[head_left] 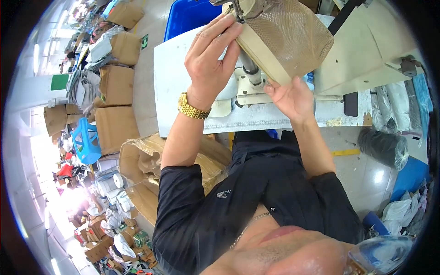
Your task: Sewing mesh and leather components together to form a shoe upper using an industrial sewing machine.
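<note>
A beige mesh piece with a smooth fabric band [270, 54] lies tilted at the head of a sewing machine [366, 50], its upper end under the presser foot [239, 17]. My left hand [208, 57], a gold watch on its wrist, holds the band's edge close beside the foot, fingers long over the band and thumb lower down. The band's near, lower end is pinched between the thumb and fingers of my right hand [294, 98]. Below the piece, the machine's metal post [250, 68] rises from its base on the white table. The mesh hides part of the machine.
Behind the white table [176, 78] stands a blue bin [185, 18]. An open cardboard box [137, 172] is at my left, with more cartons [117, 130] and a blue stool [85, 141] beyond. Plastic-wrapped rolls [384, 147] lie at the right, near a dark flat object [351, 104] on the table.
</note>
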`<state>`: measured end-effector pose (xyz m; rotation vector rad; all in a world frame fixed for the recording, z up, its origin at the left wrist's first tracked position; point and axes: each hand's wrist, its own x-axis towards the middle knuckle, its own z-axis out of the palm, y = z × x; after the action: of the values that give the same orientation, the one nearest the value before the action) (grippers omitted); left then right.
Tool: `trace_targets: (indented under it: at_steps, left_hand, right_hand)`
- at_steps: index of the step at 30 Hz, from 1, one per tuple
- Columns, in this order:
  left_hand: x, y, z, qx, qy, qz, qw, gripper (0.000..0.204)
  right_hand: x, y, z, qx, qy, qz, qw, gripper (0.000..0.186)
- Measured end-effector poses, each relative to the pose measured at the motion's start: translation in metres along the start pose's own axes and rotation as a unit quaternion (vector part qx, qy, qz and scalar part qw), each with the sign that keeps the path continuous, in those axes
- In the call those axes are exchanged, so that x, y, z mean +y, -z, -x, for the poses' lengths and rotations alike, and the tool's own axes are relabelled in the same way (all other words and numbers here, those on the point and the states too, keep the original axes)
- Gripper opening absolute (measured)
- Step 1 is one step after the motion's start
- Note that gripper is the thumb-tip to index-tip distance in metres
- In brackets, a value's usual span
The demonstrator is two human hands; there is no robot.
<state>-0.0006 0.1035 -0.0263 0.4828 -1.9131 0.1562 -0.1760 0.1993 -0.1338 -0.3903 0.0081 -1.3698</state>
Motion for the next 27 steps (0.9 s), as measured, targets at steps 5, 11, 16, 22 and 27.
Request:
trace_targets:
  at_steps: [5,11,16,22,27]
  left_hand:
    - [0.003,-0.003,0.007,0.015,-0.011,-0.036,0.999,0.028]
    - [-0.006,0.002,0.003,0.011,0.011,0.021,1.0,0.03]
    - [-0.007,0.005,0.002,-0.009,0.041,0.043,0.998,0.034]
    - [-0.006,0.006,0.0,-0.017,0.08,0.069,0.994,0.035]
    - [-0.008,0.003,0.007,0.014,0.001,0.01,1.0,0.034]
  right_hand:
    - [0.011,-0.003,0.005,0.005,-0.007,-0.018,1.0,0.047]
    - [0.036,-0.016,0.011,-0.029,-0.023,-0.001,0.999,0.047]
    - [0.045,-0.029,0.01,-0.006,-0.019,0.01,1.0,0.035]
    - [0.058,-0.035,0.011,-0.011,-0.015,0.011,1.0,0.03]
    - [0.06,-0.04,0.005,-0.018,-0.011,-0.002,1.0,0.027]
